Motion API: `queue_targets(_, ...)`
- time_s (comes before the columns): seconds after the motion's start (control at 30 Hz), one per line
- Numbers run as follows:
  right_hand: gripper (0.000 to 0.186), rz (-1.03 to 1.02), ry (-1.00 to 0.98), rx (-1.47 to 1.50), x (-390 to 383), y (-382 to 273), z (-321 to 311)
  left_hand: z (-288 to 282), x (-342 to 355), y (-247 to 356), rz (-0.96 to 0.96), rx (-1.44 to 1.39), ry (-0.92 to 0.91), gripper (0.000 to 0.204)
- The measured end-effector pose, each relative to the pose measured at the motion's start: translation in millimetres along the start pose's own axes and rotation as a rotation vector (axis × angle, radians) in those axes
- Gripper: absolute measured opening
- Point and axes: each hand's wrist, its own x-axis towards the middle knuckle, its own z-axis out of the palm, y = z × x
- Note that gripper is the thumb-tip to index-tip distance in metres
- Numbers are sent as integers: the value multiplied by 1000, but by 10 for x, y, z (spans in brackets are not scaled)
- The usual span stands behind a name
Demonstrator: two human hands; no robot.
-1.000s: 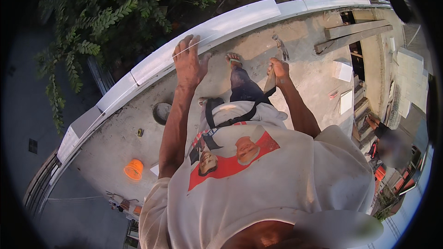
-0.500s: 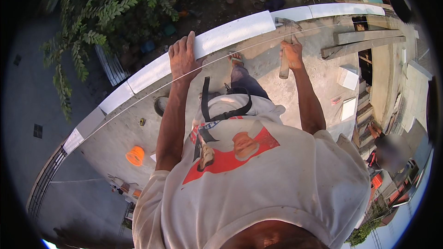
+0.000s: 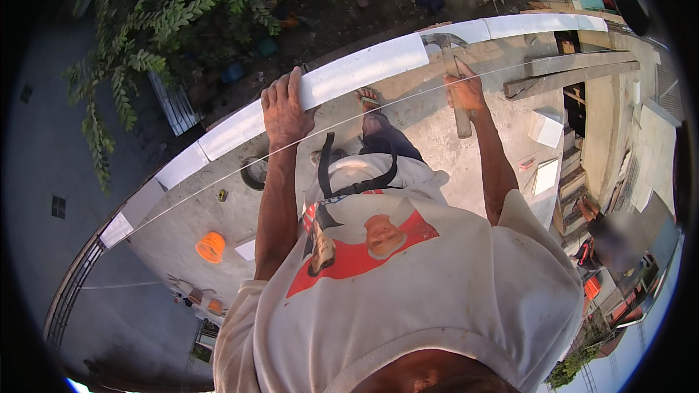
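A row of white blocks (image 3: 175, 167) runs in a curve along the edge of a concrete floor. My left hand (image 3: 287, 110) lies over one long white block (image 3: 364, 69), its fingers hooked across the top. In my right hand (image 3: 464, 89) is a claw hammer, gripped around the wooden handle (image 3: 463, 124). The metal hammer head (image 3: 444, 41) is at the right end of that block, by the gap before the neighbouring block (image 3: 473, 32). A thin taut string (image 3: 226, 180) passes along the row on my side, crossing above my left wrist and near my right hand.
Beyond the row, the ground lies lower, with a leafy tree (image 3: 182, 22). Wooden beams (image 3: 568, 73) and loose white blocks (image 3: 546, 127) lie to the right. An orange bucket (image 3: 210, 247), a tape measure (image 3: 221, 194) and a round black tub (image 3: 253, 173) are left. Another person (image 3: 611, 240) is at far right.
The hammer has tilted, its head shifting left toward the block's end and its handle end swinging right. My left hand stays on the block. The view has shifted slightly.
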Motion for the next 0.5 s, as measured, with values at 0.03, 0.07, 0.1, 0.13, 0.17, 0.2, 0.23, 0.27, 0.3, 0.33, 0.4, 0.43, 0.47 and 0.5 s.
queue_targets(0.03,35,-34,72,51,8,52,12,-3,3,4,0,-1,-3,103)
queue_targets(0.07,34,-70,141,101,24,93,82,-9,9,11,-2,4,-9,103)
queue_targets(0.1,34,-106,209,152,36,118,123,-12,9,17,-4,9,-14,103)
queue_targets(0.13,33,-71,103,103,30,122,113,-11,17,21,-6,13,-20,103)
queue_targets(0.17,33,-34,-8,54,-28,88,130,-12,8,5,-8,17,-27,103)
queue_targets(0.2,33,3,-119,4,-70,55,135,-13,-1,-11,-10,21,-33,103)
queue_targets(0.23,33,-3,-92,8,-73,35,102,-13,-13,-17,-11,25,-40,103)
queue_targets(0.27,33,-12,-64,11,-52,-5,47,-19,-6,-8,-15,37,-46,103)
queue_targets(0.3,33,-21,-37,14,-39,-30,13,-26,-5,3,-20,48,-51,103)
queue_targets(0.33,33,-32,22,46,-38,-1,50,-30,-4,15,-26,59,-56,103)
queue_targets(0.4,31,-49,142,115,-71,84,162,-33,28,40,-13,50,-51,103)
queue_targets(0.43,30,-38,60,60,-77,43,82,-29,46,57,-8,45,-49,103)
queue_targets(0.47,29,-28,-26,3,-101,-52,8,-23,36,46,-4,45,-44,103)
queue_targets(0.5,28,-19,-113,-55,-113,-107,-33,-13,27,40,-1,45,-39,103)
